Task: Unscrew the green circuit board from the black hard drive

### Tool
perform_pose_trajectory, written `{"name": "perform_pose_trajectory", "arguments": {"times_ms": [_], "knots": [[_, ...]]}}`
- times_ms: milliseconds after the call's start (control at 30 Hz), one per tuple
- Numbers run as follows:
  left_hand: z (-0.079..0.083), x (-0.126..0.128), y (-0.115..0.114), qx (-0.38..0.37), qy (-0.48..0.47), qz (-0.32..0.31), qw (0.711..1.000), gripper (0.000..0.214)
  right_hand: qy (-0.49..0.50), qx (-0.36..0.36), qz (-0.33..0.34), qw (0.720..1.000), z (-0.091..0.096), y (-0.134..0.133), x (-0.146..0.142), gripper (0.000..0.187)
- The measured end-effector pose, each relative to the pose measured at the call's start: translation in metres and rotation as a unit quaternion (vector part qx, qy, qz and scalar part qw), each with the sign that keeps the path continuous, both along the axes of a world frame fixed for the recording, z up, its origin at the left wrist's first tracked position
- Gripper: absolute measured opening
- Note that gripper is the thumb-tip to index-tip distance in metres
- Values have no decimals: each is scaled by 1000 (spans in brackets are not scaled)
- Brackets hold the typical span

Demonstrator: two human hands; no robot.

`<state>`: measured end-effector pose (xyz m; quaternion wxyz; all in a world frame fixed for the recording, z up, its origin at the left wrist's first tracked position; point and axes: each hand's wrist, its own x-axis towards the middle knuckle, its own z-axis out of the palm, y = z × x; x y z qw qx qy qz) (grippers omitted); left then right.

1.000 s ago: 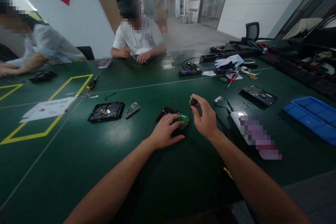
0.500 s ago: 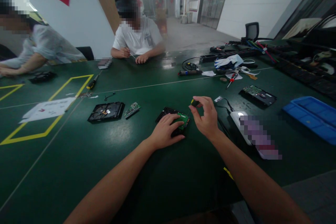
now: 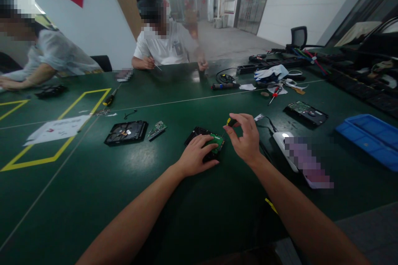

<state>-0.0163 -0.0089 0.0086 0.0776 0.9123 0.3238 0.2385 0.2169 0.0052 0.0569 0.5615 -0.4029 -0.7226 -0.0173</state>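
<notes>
A hard drive (image 3: pixel 195 133) with a green circuit board (image 3: pixel 218 142) on top lies on the table before me. My left hand (image 3: pixel 199 151) rests across it, fingers over the board and thumb along the near side, gripping it. Just right of the drive, my right hand (image 3: pixel 243 136) pinches a screwdriver (image 3: pixel 230 121) by its short black and yellow handle. Its thin shaft slants down to the board's right edge; whether the tip sits in a screw is too small to tell.
To the left lie another hard drive (image 3: pixel 126 132) and a loose circuit board (image 3: pixel 157 130). Rightward are a white device (image 3: pixel 284 149), a third drive (image 3: pixel 306 113), a blue tray (image 3: pixel 367 140) and a red-handled screwdriver (image 3: pixel 274 95). Two people sit across the table (image 3: pixel 146 198).
My hands and the hard drive have barely moved; the screwdriver handle has turned slightly in my right fingers. Across the table, a person's hand has swung toward the right.
</notes>
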Motion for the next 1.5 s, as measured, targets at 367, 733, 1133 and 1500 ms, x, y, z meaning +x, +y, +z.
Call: {"name": "perform_pose_trajectory", "arguments": {"times_ms": [367, 733, 1133, 1500], "knots": [[-2, -1, 1, 9, -3, 3, 1000, 58, -1, -26, 62, 998, -5, 1, 0, 44], [0, 0, 0, 6, 1, 0, 1000, 58, -19, 37, -39, 998, -1, 0, 1, 40], [-1, -1, 0, 2, -1, -1, 1000, 58, -9, 5, 30, 999, -3, 0, -3, 43], [0, 1, 0, 4, 0, 1, 1000, 57, -9, -18, 36, 999, -6, 2, 0, 51]]}}
